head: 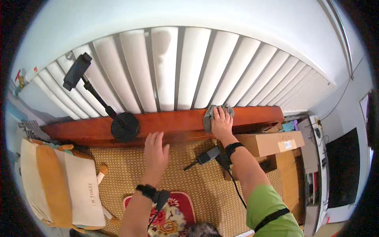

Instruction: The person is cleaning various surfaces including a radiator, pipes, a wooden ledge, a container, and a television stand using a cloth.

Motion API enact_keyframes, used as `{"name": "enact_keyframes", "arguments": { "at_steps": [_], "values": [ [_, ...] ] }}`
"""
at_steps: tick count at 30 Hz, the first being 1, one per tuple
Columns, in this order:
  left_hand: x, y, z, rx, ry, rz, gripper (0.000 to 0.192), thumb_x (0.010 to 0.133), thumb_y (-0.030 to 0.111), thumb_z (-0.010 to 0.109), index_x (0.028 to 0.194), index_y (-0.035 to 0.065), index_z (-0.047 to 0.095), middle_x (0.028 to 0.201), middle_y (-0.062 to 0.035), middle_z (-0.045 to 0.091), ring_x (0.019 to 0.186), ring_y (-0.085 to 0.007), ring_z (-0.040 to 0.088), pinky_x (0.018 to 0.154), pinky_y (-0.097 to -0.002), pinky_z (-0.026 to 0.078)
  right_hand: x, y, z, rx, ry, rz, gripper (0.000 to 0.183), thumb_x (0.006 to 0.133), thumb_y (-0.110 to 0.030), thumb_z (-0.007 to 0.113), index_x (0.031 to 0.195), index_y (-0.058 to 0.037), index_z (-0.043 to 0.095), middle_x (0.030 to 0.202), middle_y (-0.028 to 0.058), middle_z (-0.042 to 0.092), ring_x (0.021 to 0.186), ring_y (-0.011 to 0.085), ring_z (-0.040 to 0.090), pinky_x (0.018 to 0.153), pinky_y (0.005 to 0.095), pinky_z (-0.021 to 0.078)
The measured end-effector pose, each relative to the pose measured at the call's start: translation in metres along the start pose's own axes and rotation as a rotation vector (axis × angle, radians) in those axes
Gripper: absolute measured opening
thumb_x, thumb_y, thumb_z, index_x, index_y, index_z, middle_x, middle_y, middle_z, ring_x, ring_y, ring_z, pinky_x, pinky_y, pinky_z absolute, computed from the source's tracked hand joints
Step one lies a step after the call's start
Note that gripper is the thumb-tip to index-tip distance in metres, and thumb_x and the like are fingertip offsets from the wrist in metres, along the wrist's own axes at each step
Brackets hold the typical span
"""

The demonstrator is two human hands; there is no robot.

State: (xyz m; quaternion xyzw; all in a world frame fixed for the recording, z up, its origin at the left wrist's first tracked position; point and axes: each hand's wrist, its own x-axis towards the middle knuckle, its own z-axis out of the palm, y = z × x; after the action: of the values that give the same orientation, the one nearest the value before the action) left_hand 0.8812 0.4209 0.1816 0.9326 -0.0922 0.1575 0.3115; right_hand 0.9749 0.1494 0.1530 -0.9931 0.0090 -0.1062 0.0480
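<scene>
My right hand [222,123] lies on a crumpled grey cloth [208,120], fingers over it, against the top of a reddish-brown wooden ledge [174,120]. Part of the cloth is hidden under the palm. My left hand [157,154] hovers near the ledge's front edge, fingers apart and holding nothing. To its left, a black stand with a round base [125,126] rests on the ledge. Its jointed arm tilts up to a black rectangular head [77,71]. Black bands circle both wrists, with dark devices and cables close by.
A white column radiator [165,68] runs behind the ledge. A toast-shaped plush cushion [80,189] sits at left on a woven mat [118,169]. Cardboard boxes [271,143] stand at right, before a white cabinet [321,183] and a dark screen [343,169]. A red floral pad [180,204] lies below.
</scene>
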Motion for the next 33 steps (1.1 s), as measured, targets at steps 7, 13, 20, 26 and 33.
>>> {"name": "enact_keyframes", "arguments": {
  "at_steps": [7, 13, 20, 26, 33],
  "values": [
    [0.067, 0.037, 0.076, -0.040, 0.203, 0.020, 0.039, 0.079, 0.016, 0.061, 0.115, 0.0038, 0.050, 0.115, -0.0153, 0.049, 0.113, -0.0347, 0.040, 0.099, -0.0488, 0.029, 0.001, 0.002, 0.000, -0.013, 0.093, -0.022, 0.053, 0.083, -0.027, 0.052, 0.132, -0.0141, 0.036, 0.134, 0.0106, 0.036, 0.124, 0.0337, 0.032, 0.100, 0.0535, 0.0249],
    [0.090, 0.063, 0.123, 0.154, 0.506, -0.261, 0.028, 0.079, 0.016, 0.061, 0.104, 0.0076, 0.052, 0.102, -0.0107, 0.055, 0.103, -0.0308, 0.046, 0.093, -0.0459, 0.031, 0.007, 0.005, 0.005, 0.038, 0.020, -0.026, 0.055, 0.082, -0.027, 0.050, 0.133, -0.0144, 0.035, 0.136, 0.0110, 0.032, 0.126, 0.0336, 0.029, 0.103, 0.0537, 0.0202],
    [0.092, 0.087, 0.140, 0.307, 0.429, -0.398, 0.030, 0.081, 0.018, 0.058, 0.109, 0.0077, 0.051, 0.111, -0.0112, 0.052, 0.110, -0.0297, 0.043, 0.100, -0.0495, 0.027, 0.009, 0.012, -0.001, 0.071, -0.066, -0.075, 0.056, 0.083, -0.031, 0.051, 0.132, -0.0098, 0.036, 0.133, 0.0136, 0.033, 0.123, 0.0342, 0.030, 0.101, 0.0516, 0.0221],
    [0.101, 0.094, 0.133, 0.439, 0.372, -0.447, 0.035, 0.088, 0.018, 0.049, 0.121, 0.0084, 0.045, 0.118, -0.0117, 0.048, 0.117, -0.0286, 0.039, 0.104, -0.0508, 0.021, 0.024, 0.033, -0.017, 0.080, -0.094, -0.345, 0.058, 0.081, -0.031, 0.056, 0.130, -0.0061, 0.037, 0.124, 0.0164, 0.039, 0.118, 0.0343, 0.035, 0.095, 0.0480, 0.0297],
    [0.100, 0.097, 0.139, 0.439, 0.317, -0.513, 0.033, 0.091, 0.018, 0.043, 0.123, 0.0104, 0.043, 0.122, -0.0102, 0.045, 0.121, -0.0268, 0.035, 0.107, -0.0464, 0.017, 0.026, 0.030, -0.033, -0.002, -0.230, -0.319, 0.066, 0.077, -0.023, 0.057, 0.134, -0.0010, 0.032, 0.129, 0.0173, 0.037, 0.115, 0.0336, 0.038, 0.093, 0.0485, 0.0330]
  ]
}}
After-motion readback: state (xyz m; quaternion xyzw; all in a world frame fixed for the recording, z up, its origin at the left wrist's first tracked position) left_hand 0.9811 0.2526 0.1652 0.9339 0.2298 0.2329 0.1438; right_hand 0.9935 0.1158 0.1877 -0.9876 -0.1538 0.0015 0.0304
